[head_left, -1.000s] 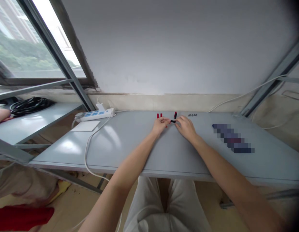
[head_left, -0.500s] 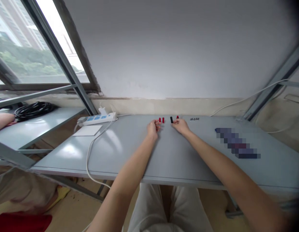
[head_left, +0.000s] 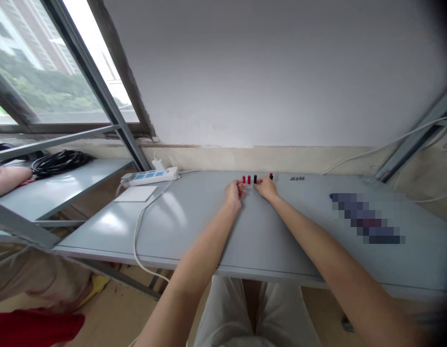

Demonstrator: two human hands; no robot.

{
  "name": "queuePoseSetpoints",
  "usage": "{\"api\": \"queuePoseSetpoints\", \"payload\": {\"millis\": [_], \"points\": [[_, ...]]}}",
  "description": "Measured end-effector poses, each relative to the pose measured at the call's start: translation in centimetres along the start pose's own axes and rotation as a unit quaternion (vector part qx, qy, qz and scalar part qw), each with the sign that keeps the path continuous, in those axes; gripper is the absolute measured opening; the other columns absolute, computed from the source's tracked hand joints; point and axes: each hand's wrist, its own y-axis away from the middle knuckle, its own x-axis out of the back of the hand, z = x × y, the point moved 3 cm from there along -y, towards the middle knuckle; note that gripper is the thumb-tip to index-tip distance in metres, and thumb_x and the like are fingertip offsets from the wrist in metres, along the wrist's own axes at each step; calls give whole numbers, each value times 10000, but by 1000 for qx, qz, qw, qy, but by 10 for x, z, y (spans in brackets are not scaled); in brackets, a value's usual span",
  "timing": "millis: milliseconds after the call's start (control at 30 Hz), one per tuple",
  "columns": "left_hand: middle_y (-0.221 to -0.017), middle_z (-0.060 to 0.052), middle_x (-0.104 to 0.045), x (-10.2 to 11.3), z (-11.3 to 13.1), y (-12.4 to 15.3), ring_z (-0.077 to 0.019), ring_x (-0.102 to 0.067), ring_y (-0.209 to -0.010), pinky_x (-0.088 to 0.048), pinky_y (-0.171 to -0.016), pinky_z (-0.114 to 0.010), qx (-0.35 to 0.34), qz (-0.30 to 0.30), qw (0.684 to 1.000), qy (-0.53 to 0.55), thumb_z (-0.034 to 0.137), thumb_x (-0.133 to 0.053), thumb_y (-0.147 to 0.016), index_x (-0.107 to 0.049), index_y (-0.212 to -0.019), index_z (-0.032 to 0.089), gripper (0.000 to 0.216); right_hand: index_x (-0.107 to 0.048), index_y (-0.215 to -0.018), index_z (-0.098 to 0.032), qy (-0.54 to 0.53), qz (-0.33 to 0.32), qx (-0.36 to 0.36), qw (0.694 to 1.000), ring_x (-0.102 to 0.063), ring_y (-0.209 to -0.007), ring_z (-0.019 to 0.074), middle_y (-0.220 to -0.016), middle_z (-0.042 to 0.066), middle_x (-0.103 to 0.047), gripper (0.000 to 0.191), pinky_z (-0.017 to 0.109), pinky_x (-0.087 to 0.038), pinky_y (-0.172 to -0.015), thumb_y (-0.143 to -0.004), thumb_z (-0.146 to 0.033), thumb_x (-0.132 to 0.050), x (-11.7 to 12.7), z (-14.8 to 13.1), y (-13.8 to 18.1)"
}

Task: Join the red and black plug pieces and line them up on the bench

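Two small red cylinders, a left one [head_left: 244, 179] and a right one [head_left: 249, 180], stand upright side by side near the back of the grey table [head_left: 194, 217]. A small black cylinder [head_left: 255, 179] stands upright just right of them, pinched at its side by the fingertips of my right hand [head_left: 266, 187]. My left hand [head_left: 233, 193] is beside the left red cylinder, its fingers loosely bent and apart; whether they touch it I cannot tell. Behind my right hand, another red piece [head_left: 270, 175] with a dark part below is partly hidden.
Several small metal pieces [head_left: 297, 179] lie in a row at the back. A power strip [head_left: 151, 176], a white flat box [head_left: 136, 193] and a loose white cable [head_left: 137, 236] are on the left. A blurred-out item [head_left: 368, 219] lies right. Another person's arm [head_left: 10, 179] shows far left.
My right hand has brought the black cylinder left, close to the red pair, and it now stands straighter. My left hand has come nearer the left red cylinder. The view has shifted slightly.
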Motion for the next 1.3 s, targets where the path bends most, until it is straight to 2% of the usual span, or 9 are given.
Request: {"api": "queuePoseSetpoints", "payload": {"millis": [467,633,767,867,967,1033,1100,1200,1300], "points": [[-588,-4,-543,1,-1,-1,-35,-393,-380,-238,-398,-190,-2,-2,1000,-15,156,-394,-816,-565,-789,115,177,-678,-900,-192,39,-11,9,999,-613,-919,239,-942,103,-685,228,326,-437,-769,-745,-319,-570,-5,-2,-4],[-622,-12,-565,0,-1,-1,-29,-398,-384,-253,-405,-186,-16,-2,999,-51,195,-434,-811,-578,-813,113,165,-669,-943,-189,82,-18,53,995,-609,-906,239,-952,99,-676,252,346,-430,-793,-739,-319,-598,13,2,3],[-633,-32,-587,-8,-6,3,-45,-408,-397,-309,-437,-198,-85,-33,985,-150,241,-419,-835,-594,-838,113,217,-681,-888,-191,88,-9,72,993,-613,-842,217,-898,90,-683,190,314,-431,-741,-754,-277,-577,37,18,17],[-660,-56,-618,-22,-16,3,-86,-489,-487,-399,-530,-223,-164,-91,934,-305,261,-399,-857,-616,-901,118,264,-681,-868,-192,72,36,76,994,-616,-808,200,-866,76,-689,194,296,-429,-709,-788,-268,-522,53,38,27],[-793,-84,-665,-40,-26,5,-153,-594,-723,-450,-707,-264,-248,-145,817,-500,248,-462,-826,-586,-1100,133,322,-678,-890,-182,81,75,67,992,-610,-828,203,-866,79,-685,215,301,-428,-723,-798,-261,-500,60,57,32],[-925,-104,-670,-52,-30,9,-194,-604,-872,-441,-807,-300,-281,-167,733,-597,245,-490,-806,-487,-1254,138,460,-673,-915,-178,82,81,69,991,-604,-837,198,-871,76,-680,224,303,-428,-742,-795,-255,-500,61,65,32],[-1029,-128,-652,-63,-31,13,-220,-599,-946,-433,-847,-328,-286,-170,675,-658,253,-481,-811,-364,-1354,134,568,-666,-939,-173,84,87,79,989,-594,-859,194,-904,78,-672,236,310,-427,-772,-799,-249,-493,61,67,31],[-1110,-158,-622,-75,-29,15,-245,-592,-996,-433,-859,-353,-272,-146,632,-711,232,-456,-825,-219,-1421,130,650,-660,-965,-177,109,95,89,986,-561,-962,219,-1012,97,-642,246,351,-413,-828,-799,-258,-497,60,66,30],[-1104,-159,-623,-83,-33,8,-252,-590,-1010,-434,-854,-362,-257,-136,634,-717,218,-452,-836,-147,-1444,161,682,-647,-1020,-191,131,81,89,984,-508,-1067,255,-1124,107,-598,274,397,-398,-863,-798,-272,-507,57,66,30]]}}
